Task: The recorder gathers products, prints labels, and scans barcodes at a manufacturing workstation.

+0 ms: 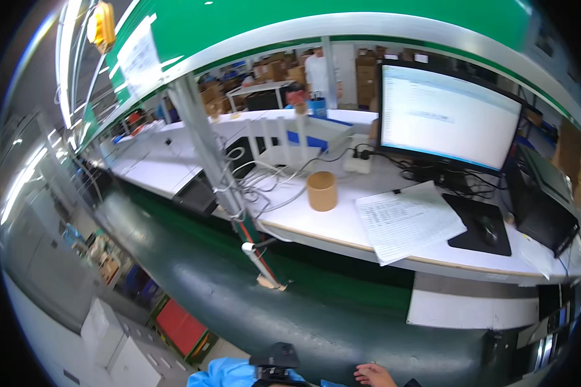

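The right hand (pixel 376 375) shows at the lower edge, well below the monitor (pixel 448 119) and apart from it, over the dark green floor (pixel 361 345). Its fingers are loosely bent and a little apart, gripping nothing that can be seen. The left hand is out of the picture, so its state cannot be told. Nearest to the right hand are some blue fabric (pixel 221 372) and a black device (pixel 274 357) of unclear kind, both below and to the left of the monitor, at the lower edge.

The monitor stands, lit, on a white workbench (pixel 345 227). Just in front of it, toward the left, lie printed sheets (pixel 408 222), partly over the bench edge; in front of its right half is a black mouse pad (pixel 463 241) bearing a black mouse (pixel 487 231). A black case (pixel 541 200) stands just right of the monitor. To its left are a brown cylindrical cup (pixel 322 192), a white power strip (pixel 357 162) and a white router (pixel 282 138) with upright antennas.
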`<state>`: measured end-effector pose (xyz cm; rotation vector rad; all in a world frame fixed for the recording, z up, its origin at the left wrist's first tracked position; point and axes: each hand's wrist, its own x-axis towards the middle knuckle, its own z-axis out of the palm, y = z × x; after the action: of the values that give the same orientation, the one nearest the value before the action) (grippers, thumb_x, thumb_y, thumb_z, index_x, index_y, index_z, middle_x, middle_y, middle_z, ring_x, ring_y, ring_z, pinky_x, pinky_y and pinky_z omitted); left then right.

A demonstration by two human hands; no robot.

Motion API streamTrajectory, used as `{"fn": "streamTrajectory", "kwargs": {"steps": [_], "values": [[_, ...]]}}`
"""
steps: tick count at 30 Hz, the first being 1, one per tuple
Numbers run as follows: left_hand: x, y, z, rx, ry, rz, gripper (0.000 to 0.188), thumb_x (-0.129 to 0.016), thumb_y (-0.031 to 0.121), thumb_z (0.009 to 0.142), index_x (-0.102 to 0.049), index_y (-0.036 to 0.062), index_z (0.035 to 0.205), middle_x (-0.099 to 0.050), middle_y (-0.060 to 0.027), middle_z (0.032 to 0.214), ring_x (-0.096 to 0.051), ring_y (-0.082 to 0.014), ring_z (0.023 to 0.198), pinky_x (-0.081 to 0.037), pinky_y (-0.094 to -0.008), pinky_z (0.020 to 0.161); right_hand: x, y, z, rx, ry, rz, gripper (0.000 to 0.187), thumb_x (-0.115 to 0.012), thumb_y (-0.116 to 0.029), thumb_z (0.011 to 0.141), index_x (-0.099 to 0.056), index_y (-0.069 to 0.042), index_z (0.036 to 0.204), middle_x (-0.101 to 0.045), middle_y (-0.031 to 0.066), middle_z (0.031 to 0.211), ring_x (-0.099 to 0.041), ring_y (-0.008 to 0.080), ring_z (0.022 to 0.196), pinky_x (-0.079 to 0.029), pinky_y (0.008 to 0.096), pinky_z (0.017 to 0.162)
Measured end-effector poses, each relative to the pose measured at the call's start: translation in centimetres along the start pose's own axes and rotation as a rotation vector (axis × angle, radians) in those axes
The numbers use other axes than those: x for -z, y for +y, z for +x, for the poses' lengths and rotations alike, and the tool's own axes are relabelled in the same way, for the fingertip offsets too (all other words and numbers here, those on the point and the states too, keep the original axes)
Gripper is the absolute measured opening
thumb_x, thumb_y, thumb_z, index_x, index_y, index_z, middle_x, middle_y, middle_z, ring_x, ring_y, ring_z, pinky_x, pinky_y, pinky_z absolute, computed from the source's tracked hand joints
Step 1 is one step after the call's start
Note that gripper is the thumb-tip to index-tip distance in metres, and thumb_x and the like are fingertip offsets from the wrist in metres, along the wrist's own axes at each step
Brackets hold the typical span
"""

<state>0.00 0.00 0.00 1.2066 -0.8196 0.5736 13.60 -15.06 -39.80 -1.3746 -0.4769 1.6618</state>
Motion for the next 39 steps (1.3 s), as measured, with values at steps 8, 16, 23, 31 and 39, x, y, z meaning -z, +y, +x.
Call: {"fn": "streamTrajectory", "kwargs": {"steps": [8,16,23,31,39], "values": [[1.5,1.1,-0.3,-0.112,0.088,-0.232,0.044,-0.069,0.051,0.084,-0.059,0.0087,0.081,-0.054,-0.0062,0.082,-0.053,-0.0209,0.067,-0.035,-0.03,0.062,-0.3,-2.6,1.0,-0.094,0.138,0.016,0.026,-0.056,-0.022,0.099,-0.06,-0.007,0.121,-0.067,0.0042,0.102,-0.061,0.0113,0.084,-0.052,0.0257,0.076],[11.7,6.1,-11.1,-0.054,0.43,-0.079,0.033,-0.066,0.039,0.089,-0.051,0.0093,0.085,-0.052,-0.0079,0.08,-0.052,-0.0213,0.07,-0.042,-0.0343,0.063,-5.4,-4.3,4.6,0.164,0.098,-0.181,0.024,-0.059,-0.022,0.098,-0.064,-0.006,0.115,-0.07,0.0073,0.102,-0.066,0.0128,0.088,-0.053,0.0265,0.075],[27.2,16.2,-28.9,0.19,1.901,0.335,0.021,-0.057,0.028,0.097,-0.051,0.0089,0.101,-0.059,-0.0072,0.085,-0.054,-0.0177,0.072,-0.046,-0.0313,0.065,-11.8,-2.2,6.0,-0.2,0.352,0.104,0.031,-0.062,-0.028,0.095,-0.064,-0.008,0.118,-0.07,0.0087,0.105,-0.066,0.0173,0.09,-0.053,0.0314,0.078],[41.1,21.5,-29.9,0.104,1.909,0.685,0.045,-0.068,0.037,0.086,-0.049,-0.0025,0.097,-0.058,-0.0109,0.075,-0.058,-0.0174,0.054,-0.049,-0.0316,0.045,-16.5,-5.3,13.4,-0.359,0.14,-0.202,0.033,-0.063,-0.028,0.094,-0.063,-0.007,0.119,-0.068,0.0097,0.104,-0.065,0.0186,0.089,-0.053,0.0316,0.076],[26.7,28.7,-46.2,-0.147,2.011,0.742,0.032,-0.065,0.025,0.09,-0.052,-0.0019,0.103,-0.058,-0.0082,0.081,-0.061,-0.0152,0.059,-0.05,-0.0267,0.046,-21.0,-5.1,16.2,-0.456,0.12,-0.251,0.033,-0.064,-0.028,0.094,-0.063,-0.007,0.119,-0.068,0.0098,0.103,-0.064,0.0188,0.087,-0.054,0.0317,0.074]]}}
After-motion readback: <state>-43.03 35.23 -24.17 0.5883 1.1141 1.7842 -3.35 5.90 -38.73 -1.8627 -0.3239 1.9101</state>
